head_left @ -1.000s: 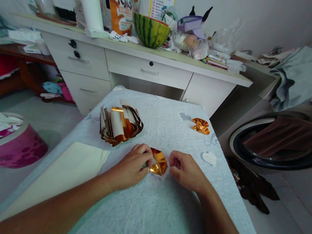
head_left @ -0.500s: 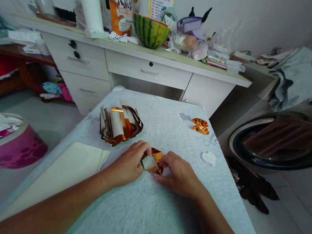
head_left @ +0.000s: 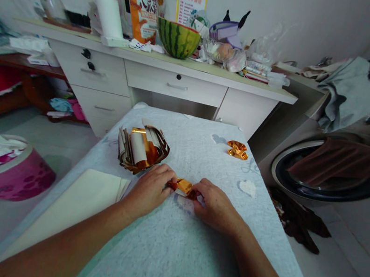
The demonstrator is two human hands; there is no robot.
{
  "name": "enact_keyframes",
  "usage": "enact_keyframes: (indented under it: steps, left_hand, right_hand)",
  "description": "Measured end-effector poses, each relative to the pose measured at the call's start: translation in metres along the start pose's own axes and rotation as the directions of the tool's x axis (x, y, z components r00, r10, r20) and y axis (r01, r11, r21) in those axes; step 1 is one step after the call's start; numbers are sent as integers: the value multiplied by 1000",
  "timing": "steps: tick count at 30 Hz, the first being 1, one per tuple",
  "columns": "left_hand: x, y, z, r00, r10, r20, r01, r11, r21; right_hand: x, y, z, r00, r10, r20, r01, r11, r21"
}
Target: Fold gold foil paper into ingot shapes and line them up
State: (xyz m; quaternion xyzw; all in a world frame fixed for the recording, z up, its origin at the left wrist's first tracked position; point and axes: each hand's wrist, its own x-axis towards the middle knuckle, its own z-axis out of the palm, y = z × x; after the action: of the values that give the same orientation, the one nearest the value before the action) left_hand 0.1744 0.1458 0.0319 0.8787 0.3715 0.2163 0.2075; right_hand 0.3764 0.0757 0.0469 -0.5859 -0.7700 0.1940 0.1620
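Between my two hands is a small piece of gold foil paper (head_left: 183, 186), shiny outside with a pale strip showing below. My left hand (head_left: 152, 189) pinches its left end, and my right hand (head_left: 213, 205) pinches the other; the fingertips are partly hidden. Beyond my left hand lies a bundle of gold foil sheets (head_left: 143, 147) with pale backs, some curled. A folded gold foil piece (head_left: 237, 149), pinched in at its middle, rests at the far right of the table. Pale paper sheets (head_left: 90, 198) lie beside my left forearm.
The table wears a light patterned cloth (head_left: 165, 258). Behind it stands a white desk (head_left: 177, 78) bearing half a watermelon (head_left: 177, 38) and an orange snack bag (head_left: 143, 4). A pink bin (head_left: 18, 177) stands left, a washing machine (head_left: 297, 143) right.
The foil between my hands has gone from an open, spread shape with its pale side showing to a narrow, closed roll. My hands have shifted slightly, with both ends still gripped.
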Motion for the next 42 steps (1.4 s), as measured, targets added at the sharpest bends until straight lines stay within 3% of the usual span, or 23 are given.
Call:
enact_keyframes:
  steps: [9, 13, 19, 26, 32, 42]
  left_hand:
    - [0, 5, 1, 997, 46, 62, -46, 999, -2]
    - [-1, 5, 1, 996, 35, 80, -37, 999, 33]
    - [-3, 7, 0, 994, 19, 104, -24, 998, 51]
    - [-2, 6, -2, 991, 16, 130, -13, 1000, -26]
    - [-1, 5, -4, 987, -33, 158, 33, 999, 5]
    - [-2, 4, 0, 989, -76, 125, 68, 995, 69]
  right_hand:
    - [0, 0, 8, 987, 133, -89, -126, 989, 84]
    - [0, 0, 6, 994, 89, -67, -89, 996, -7]
    - [0, -2, 2, 999, 31, -12, -31, 999, -9]
    - [1, -2, -1, 1000, 13, 27, -13, 1000, -16]
    - [3, -5, -3, 995, 97, 37, -97, 995, 2]
    - [6, -5, 6, 978, 210, -12, -209, 965, -159]
